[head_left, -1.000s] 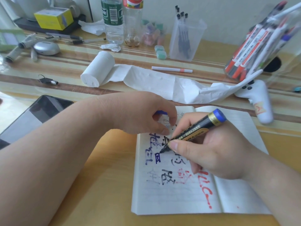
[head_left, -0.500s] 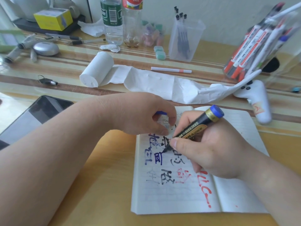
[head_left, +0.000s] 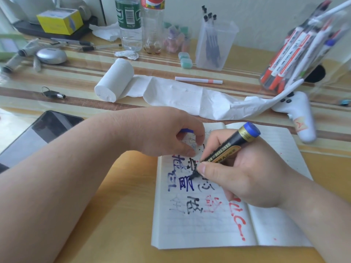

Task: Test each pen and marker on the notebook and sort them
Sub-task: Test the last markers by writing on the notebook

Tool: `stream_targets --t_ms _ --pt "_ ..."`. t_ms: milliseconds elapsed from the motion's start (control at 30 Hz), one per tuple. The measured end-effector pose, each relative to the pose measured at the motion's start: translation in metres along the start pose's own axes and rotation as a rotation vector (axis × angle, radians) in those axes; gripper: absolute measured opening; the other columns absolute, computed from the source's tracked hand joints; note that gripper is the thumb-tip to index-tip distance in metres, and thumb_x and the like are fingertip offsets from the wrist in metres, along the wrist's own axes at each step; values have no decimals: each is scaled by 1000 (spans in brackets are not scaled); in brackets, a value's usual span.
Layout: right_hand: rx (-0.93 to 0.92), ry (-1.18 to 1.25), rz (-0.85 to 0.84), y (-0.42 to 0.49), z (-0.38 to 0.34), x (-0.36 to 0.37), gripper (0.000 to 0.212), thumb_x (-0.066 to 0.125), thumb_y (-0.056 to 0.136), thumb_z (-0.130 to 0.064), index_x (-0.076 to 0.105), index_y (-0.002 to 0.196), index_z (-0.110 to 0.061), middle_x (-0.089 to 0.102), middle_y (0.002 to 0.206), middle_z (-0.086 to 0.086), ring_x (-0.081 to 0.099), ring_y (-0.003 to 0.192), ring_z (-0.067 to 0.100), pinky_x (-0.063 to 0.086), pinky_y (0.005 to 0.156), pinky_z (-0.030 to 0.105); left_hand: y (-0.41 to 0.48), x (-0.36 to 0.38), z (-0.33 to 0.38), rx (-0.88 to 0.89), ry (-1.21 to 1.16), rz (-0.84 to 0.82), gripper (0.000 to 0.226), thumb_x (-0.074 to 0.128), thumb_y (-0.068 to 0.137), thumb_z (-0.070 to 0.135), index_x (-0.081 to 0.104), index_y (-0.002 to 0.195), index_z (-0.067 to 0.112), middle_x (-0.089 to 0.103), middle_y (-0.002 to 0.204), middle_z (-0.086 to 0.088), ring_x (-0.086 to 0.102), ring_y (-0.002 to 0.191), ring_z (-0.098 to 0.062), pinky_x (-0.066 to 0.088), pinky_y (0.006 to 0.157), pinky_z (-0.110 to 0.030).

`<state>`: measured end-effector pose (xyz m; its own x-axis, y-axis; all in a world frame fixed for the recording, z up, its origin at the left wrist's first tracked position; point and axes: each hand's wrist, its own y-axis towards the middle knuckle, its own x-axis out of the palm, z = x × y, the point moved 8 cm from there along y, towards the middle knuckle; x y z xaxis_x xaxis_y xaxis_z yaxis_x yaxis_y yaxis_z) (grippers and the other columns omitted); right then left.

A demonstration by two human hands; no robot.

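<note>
1. Type of place: a home desk [head_left: 114,234] set against a white wall [head_left: 266,12].
2. Household items: tissue roll [head_left: 114,82], two bottles [head_left: 131,25], keys [head_left: 54,93], phone [head_left: 43,133], yellow box [head_left: 60,20].
3. Leisure item: white controller [head_left: 298,114].
4. Study items: notebook [head_left: 275,228], cup [head_left: 216,59] of pens [head_left: 210,38], jar [head_left: 332,54] of markers [head_left: 290,52].

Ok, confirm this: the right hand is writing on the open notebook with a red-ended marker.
Not red: the head view shows the marker has a blue end. The right hand does write with it on the open notebook, while the left hand pinches a blue cap.
</note>
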<state>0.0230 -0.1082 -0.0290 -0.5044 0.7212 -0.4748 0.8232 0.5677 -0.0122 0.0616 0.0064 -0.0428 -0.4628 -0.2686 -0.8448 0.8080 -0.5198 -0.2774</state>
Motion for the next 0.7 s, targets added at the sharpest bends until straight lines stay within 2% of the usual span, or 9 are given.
stream_targets --t_ms 167,267,333,433,500,567,633,700 --pt "-1 16 -39 1 2 2 13 69 73 -19 61 71 -9 50 46 -9 49 40 5 39 43 18 -1 1 -1 -11 -6 -3 17 62 93 50 60 111 50 63 103 15 60 90 -6 52 82 -29" --pt "-40 171 -19 2 2 -5 17 72 72 -17 60 71 -5 50 46 5 45 36 11 36 40 17 -4 0 -4 -30 -140 29 23 46 104 39 55 120 52 62 103 23 60 95 0 50 85 -23" --pt "-72 366 81 4 8 -20 18 71 70 -20 62 73 -6 41 47 19 37 35 16 32 40 15 -5 -2 -6 -48 -167 57 31 42 106 34 42 132 52 58 101 29 59 93 4 47 81 -16" --pt "-85 557 325 9 27 -46 6 70 71 -12 63 72 -11 30 47 17 27 42 16 26 44 16 -3 -6 -6 -25 -167 128 45 52 103 34 29 139 47 62 110 26 59 88 10 47 78 -19" --pt "-66 627 450 11 36 -56 10 63 74 -6 63 69 -15 32 48 12 25 46 17 22 43 17 -2 -10 -6 -15 -196 182 39 60 99 35 38 130 46 64 110 27 59 81 17 46 72 -13" --pt "-46 663 502 12 39 -60 10 61 75 -6 62 70 -15 34 49 10 25 48 18 21 43 18 -3 -13 -4 -11 -213 235 24 66 95 36 50 108 48 66 100 28 60 76 16 47 66 -10" --pt "-46 659 496 12 40 -61 9 61 75 -6 62 71 -14 35 50 10 27 48 18 21 43 18 -4 -18 -1 -9 -221 285 21 70 92 38 52 92 48 65 91 27 61 77 11 50 66 -11" --pt "-56 620 462 12 39 -60 7 63 75 -7 63 73 -14 36 51 10 29 48 20 22 43 19 -4 -20 3 0 -227 309 21 73 90 37 53 88 46 66 89 24 62 79 6 51 70 -18"
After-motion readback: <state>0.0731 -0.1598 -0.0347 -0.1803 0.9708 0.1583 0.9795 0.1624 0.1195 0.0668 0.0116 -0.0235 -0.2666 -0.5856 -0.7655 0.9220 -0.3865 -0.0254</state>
